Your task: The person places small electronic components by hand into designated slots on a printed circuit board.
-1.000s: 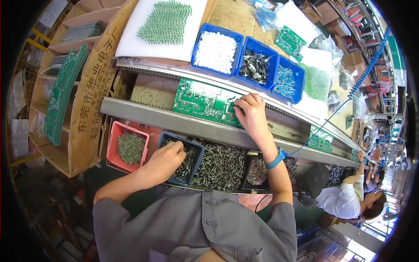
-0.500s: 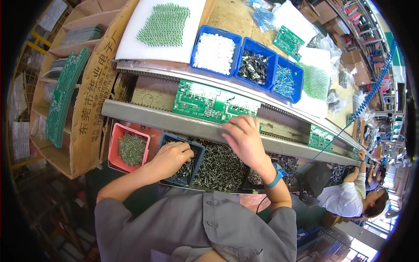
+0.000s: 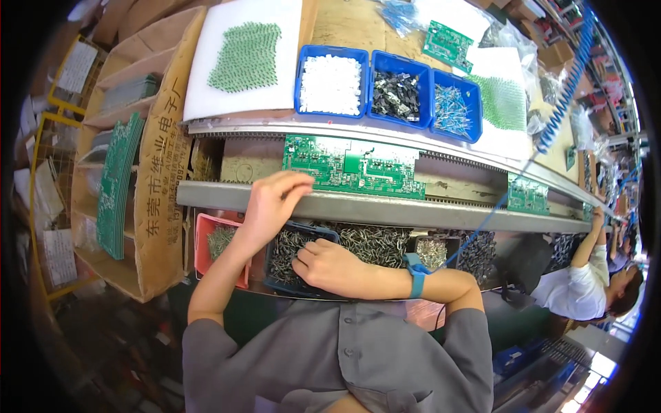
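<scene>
A green circuit board (image 3: 320,162) lies in the conveyor between two metal rails. My left hand (image 3: 272,203) is raised over the near rail (image 3: 385,204), at the board's lower left corner. Its fingers are pinched together; anything between them is too small to make out. Down at the dark blue bin (image 3: 274,283) of small dark leaded parts, my right hand (image 3: 327,267) reaches in from the right with curled fingers. Its fingertips are partly hidden among the parts. A blue wrist strap (image 3: 417,274) with a coiled cord circles my right wrist.
Beside the dark bin stands a pink bin (image 3: 206,251) of small leads. Beyond the conveyor sit blue bins of white parts (image 3: 332,84), black parts (image 3: 396,96) and blue parts (image 3: 452,110). A cardboard rack (image 3: 162,199) holds boards at left. A co-worker (image 3: 575,286) sits at right.
My left hand has risen from the dark bin to the board's left end. My right hand has come down from the board into that bin. The view has shifted slightly.
</scene>
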`<state>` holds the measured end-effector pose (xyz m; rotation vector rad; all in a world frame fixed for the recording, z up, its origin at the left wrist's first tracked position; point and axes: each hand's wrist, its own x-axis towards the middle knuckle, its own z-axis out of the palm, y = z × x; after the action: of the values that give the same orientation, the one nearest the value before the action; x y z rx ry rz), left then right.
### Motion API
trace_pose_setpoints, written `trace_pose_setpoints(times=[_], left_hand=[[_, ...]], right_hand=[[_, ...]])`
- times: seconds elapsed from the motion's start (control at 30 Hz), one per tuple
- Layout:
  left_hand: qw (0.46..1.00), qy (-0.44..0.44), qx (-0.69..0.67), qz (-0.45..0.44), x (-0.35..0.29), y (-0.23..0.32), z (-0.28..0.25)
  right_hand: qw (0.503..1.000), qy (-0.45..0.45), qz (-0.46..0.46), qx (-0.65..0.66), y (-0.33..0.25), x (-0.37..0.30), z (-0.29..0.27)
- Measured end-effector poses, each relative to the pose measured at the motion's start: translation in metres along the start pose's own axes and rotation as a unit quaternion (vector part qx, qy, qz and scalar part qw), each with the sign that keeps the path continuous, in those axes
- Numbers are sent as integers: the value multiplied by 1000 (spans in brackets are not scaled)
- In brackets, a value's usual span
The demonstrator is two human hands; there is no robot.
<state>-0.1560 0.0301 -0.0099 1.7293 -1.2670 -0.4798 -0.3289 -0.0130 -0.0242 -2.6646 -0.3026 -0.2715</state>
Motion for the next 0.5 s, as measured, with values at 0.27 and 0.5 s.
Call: trace_pose_setpoints(times=[0.27,0.5], left_hand=[[998,18,35,43,45,-25,25],[996,-11,68,57,54,-37,37]], right_hand=[[999,-38,13,-10,3,15,21],[998,-57,22,21,7,14,13]])
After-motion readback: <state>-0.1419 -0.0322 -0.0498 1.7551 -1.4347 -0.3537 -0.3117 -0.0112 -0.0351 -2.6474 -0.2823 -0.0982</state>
